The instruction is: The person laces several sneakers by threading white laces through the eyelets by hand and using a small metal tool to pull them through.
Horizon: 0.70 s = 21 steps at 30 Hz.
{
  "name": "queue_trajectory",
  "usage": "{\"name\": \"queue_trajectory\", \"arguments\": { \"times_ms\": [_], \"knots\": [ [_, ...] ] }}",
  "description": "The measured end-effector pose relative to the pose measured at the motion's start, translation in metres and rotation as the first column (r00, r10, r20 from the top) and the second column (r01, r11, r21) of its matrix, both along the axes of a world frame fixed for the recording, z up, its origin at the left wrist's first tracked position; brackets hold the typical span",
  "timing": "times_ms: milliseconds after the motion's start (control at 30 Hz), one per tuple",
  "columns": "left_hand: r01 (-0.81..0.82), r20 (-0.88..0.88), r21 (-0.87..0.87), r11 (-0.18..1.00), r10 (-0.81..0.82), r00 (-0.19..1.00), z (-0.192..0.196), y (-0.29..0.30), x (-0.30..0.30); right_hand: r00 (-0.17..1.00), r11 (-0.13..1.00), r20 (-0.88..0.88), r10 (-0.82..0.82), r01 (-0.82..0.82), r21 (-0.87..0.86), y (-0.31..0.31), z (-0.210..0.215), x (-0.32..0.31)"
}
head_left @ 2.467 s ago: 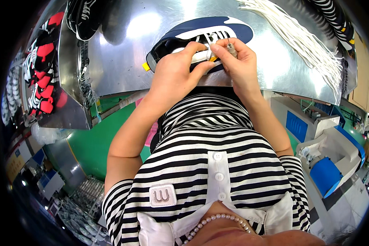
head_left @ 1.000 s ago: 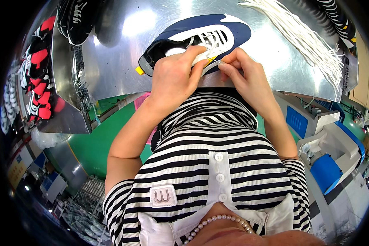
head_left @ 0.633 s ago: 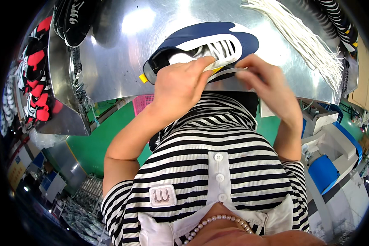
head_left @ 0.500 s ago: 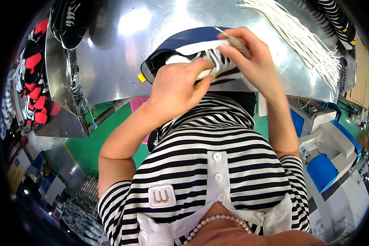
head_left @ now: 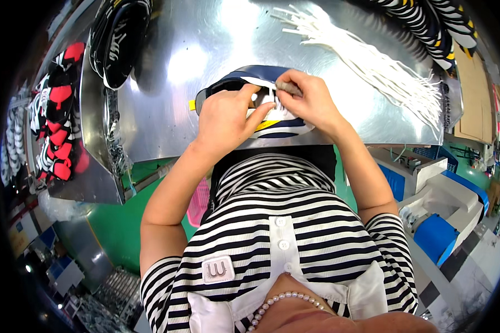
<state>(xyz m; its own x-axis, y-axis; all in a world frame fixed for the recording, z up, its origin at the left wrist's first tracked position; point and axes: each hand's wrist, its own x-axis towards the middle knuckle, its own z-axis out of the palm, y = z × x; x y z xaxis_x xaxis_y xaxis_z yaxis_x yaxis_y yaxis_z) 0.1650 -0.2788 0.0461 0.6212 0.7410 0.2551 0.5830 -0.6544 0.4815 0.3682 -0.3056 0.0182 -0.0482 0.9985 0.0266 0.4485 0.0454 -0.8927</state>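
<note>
A navy and white shoe (head_left: 253,71) with yellow trim lies on the metal table, its opening to the left and its toe to the right. My left hand (head_left: 223,117) grips it over the tongue area, index finger and thumb on either side of the lacing. Between the fingers of my right hand (head_left: 311,102) is a small tool with a grey-brown handle (head_left: 289,87), held close to the eyelets. White lace (head_left: 280,106) crosses the shoe under my right fingertips. The tool's tip is too small to make out.
Loose white shoelaces (head_left: 366,58) lie in a bundle at the right of the metal table (head_left: 166,119). Black shoes (head_left: 119,44) stand at the back left, striped shoes (head_left: 428,28) at the far right. Red and black shoes (head_left: 60,122) hang beyond the left edge.
My right hand has come down and left, bringing the tool close to the eyelets. The shoe sits lower in view and shows more of its yellow-trimmed near side. My left thumb and index finger are spread wider.
</note>
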Motion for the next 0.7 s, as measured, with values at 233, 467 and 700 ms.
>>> {"name": "queue_trajectory", "arguments": {
  "times_ms": [233, 467, 700],
  "knots": [
    [0.182, 0.107, 0.303, 0.935, -0.224, 0.969, -0.002, 0.01, -0.012, 0.938, 0.942, -0.134, -0.32, 0.329, 0.058, -0.021, -0.013, 0.004],
    [0.175, 0.576, -0.803, 0.569, 0.668, 0.472, -0.047, -0.083, -0.03, 0.88, 0.962, -0.397, -0.261, 0.272, -0.03, -0.02, -0.005, -0.003],
    [0.336, 0.755, -0.654, 0.677, 0.56, 0.341, 0.025, -0.035, -0.047, 0.58, 0.972, -0.807, -0.113, -0.105, -0.211, -0.003, 0.009, -0.049]
  ]
}}
